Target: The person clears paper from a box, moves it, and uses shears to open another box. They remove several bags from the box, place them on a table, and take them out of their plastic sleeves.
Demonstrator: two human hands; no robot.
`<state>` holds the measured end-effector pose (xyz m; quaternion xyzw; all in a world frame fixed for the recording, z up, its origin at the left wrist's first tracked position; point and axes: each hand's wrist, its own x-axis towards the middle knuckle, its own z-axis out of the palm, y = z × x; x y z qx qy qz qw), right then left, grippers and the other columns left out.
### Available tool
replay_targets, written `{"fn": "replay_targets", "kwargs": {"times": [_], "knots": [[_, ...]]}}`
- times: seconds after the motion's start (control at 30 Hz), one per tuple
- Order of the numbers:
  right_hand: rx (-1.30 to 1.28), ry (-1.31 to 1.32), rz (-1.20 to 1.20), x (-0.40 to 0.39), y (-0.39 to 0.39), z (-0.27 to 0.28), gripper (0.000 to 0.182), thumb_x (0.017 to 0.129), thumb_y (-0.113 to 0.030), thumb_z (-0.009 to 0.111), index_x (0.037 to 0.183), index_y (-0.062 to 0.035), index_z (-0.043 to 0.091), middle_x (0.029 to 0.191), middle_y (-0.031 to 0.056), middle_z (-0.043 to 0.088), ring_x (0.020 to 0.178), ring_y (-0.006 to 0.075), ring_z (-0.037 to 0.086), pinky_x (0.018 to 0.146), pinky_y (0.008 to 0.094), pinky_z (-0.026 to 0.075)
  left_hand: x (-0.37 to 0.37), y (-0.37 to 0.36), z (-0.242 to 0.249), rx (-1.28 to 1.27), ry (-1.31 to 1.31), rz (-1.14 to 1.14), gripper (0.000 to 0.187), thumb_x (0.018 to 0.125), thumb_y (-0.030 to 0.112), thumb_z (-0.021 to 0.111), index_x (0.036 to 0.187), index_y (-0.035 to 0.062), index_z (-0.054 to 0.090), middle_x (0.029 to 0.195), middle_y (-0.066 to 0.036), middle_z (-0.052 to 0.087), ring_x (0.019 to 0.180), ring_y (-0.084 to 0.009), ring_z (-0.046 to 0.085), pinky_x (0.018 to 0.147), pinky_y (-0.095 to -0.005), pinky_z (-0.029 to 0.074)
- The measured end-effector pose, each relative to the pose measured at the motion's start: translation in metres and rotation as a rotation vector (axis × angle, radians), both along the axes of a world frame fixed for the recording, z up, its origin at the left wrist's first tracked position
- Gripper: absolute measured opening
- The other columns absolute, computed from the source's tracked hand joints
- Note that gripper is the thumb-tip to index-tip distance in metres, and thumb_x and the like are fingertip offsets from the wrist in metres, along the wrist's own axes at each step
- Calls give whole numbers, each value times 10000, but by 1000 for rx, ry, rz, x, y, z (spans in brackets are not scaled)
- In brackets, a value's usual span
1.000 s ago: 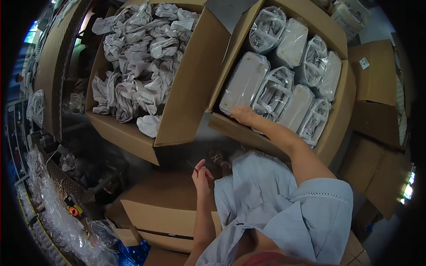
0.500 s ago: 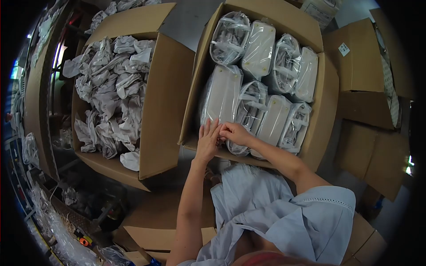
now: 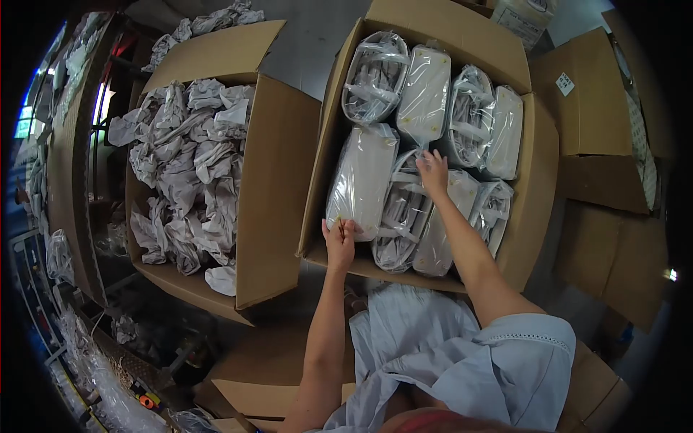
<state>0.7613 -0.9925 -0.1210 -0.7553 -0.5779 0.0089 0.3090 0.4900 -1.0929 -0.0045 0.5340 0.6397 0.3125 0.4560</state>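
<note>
A large cardboard box holds several pale handbags in clear plastic, some bottom up with small gold feet, others showing handles. My left hand is at the lower end of the left bottom-up handbag, fingers curled round something thin and brownish that I cannot make out. Farther in, my right hand reaches over the handbags. Its fingertips pinch the gathered clear plastic wrap at the near end of another bottom-up handbag.
Left of it stands a cardboard box full of crumpled paper. More cardboard boxes are at the right, with a flattened carton below. Plastic sheeting lies at the lower left.
My hands were together at the near end of the left handbag. My right hand has moved away and to the right, onto the plastic; my left hand has stayed near that handbag's end, its fingers now curled.
</note>
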Motion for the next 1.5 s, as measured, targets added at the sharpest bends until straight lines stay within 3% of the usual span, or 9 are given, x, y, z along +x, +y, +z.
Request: {"fn": "replay_targets", "kwargs": {"times": [0.1,0.2,0.43,0.53,0.7,1.0,1.1,1.2,1.5], "knots": [[17,12,321,-8,7,5,353,840,-221,499,1157,-70,464,1031,138,569,956,284,528,872,387,374,-6,-5,-5,-52,-110,66,307,906,241,368,719,56,527,651,-9,571,704,-157,539,1036,-407,71],[-69,938,-428,-13,12,25,381,833,-220,476,1199,-132,417,922,122,615,794,303,584,719,400,441,-10,-5,-2,-77,-172,97,327,910,254,358,706,59,524,647,-1,567,708,-154,539,1036,-407,60],[-569,120,-60,-27,46,75,461,792,-372,526,1205,-225,383,768,126,625,745,336,590,637,421,443,-14,-6,-11,-98,-142,82,363,912,291,343,698,62,527,646,-4,560,712,-154,538,1037,-405,52],[-322,165,-37,-15,57,35,338,821,-392,481,1098,-199,490,780,149,613,751,343,584,640,430,438,-20,-6,-18,-43,-189,97,315,898,253,422,706,17,502,645,-20,527,629,-101,465,614,-250,379],[-195,644,-157,4,80,15,400,885,-362,402,827,11,537,685,98,568,634,204,530,622,307,407,-17,2,6,-61,-158,126,315,902,244,411,704,19,510,647,-21,533,653,-100,475,629,-249,387],[79,1133,-138,3,10,162,252,896,-214,408,788,-9,508,748,28,481,704,106,443,621,270,380,-65,11,239,682,-416,308,272,885,230,394,664,83,452,538,-36,472,645,-180,480,975,-432,266],[-6,294,241,25,18,241,269,887,-195,382,711,2,430,695,46,416,648,166,401,600,320,357,-111,-17,318,807,-490,531,287,878,261,414,631,114,418,481,-23,426,607,-173,463,937,-422,310],[33,1340,-100,-7,21,363,320,897,-318,398,666,-99,421,657,-27,352,610,99,346,556,255,311,-147,-76,379,918,-520,527,291,882,256,414,617,139,384,481,8,383,655,-150,444,961,-372,316],[263,1383,281,-30,26,440,263,884,-342,461,857,-91,533,771,-29,449,709,87,431,669,229,376,-185,-270,467,1124,147,970,289,886,279,422,647,120,400,536,-11,384,711,-156,442,985,-412,266]]}}
